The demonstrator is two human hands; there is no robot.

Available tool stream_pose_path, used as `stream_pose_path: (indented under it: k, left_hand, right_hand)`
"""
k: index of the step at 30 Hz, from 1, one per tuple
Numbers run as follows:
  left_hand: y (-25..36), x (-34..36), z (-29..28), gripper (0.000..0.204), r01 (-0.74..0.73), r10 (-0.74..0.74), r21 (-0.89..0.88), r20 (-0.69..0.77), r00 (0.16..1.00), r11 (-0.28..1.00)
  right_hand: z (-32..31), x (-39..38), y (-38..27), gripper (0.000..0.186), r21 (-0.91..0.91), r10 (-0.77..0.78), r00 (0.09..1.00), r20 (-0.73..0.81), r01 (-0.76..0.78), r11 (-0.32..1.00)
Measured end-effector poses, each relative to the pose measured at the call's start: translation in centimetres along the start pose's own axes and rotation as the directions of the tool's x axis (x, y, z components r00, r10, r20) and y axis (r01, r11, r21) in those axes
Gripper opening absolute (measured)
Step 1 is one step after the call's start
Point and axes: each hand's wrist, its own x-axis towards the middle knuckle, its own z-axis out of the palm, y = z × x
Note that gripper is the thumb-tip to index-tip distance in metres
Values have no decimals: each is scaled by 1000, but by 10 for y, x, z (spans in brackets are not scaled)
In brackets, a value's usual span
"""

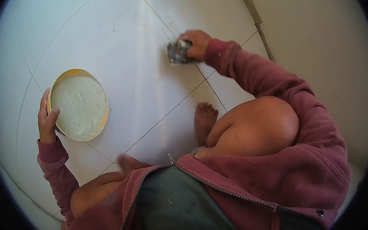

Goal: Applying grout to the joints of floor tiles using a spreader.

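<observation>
On the left, my left hand (47, 120) grips the side of a round tub (105, 118), thumb over its yellowish rim. Thick white paste (78, 105), like grout, fills much of the tub, which is tilted toward me. My right hand (197, 42) is closed around a flat, dark grey spreader (175, 54) smeared with white. The spreader is against the white tiled floor (135, 80), beside a joint between tiles. Motion smears its outline, so its exact make cannot be told.
A pale wall (318, 31) rises on the right, with a grey strip (251, 5) along its foot. My bare foot (205, 118) and bent knee (260, 118) are close below my right arm. Dark joint lines (162, 111) cross the floor, and small specks lie farther off.
</observation>
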Motion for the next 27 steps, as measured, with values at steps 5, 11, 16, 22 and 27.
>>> stream_pose_path:
  k: [5, 11, 16, 22, 27]
  left_hand:
    - [2, 1, 2, 66, 42, -42, -7, -1, 999, 999]
    - [3, -4, 1, 67, 136, -135, -81, 14, 991, 987]
    - [5, -1, 5, 67, 63, -64, -61, -14, 998, 996]
    - [3, -6, 4, 68, 45, -44, -32, 30, 999, 998]
    - [-12, -3, 2, 70, 23, -23, 33, -3, 1000, 999]
  right_hand:
    - [-41, 92, -1, 39, -212, 45, 999, 22, -39, 976]
    - [-19, 38, 10, 38, -209, 143, 958, 249, -91, 974]
    - [9, -60, 30, 33, -257, 148, 950, 276, -76, 963]
    - [40, -89, 36, 43, 63, 217, 950, -225, -208, 976]
    - [35, -81, 24, 45, 32, 313, 949, -15, -313, 949]
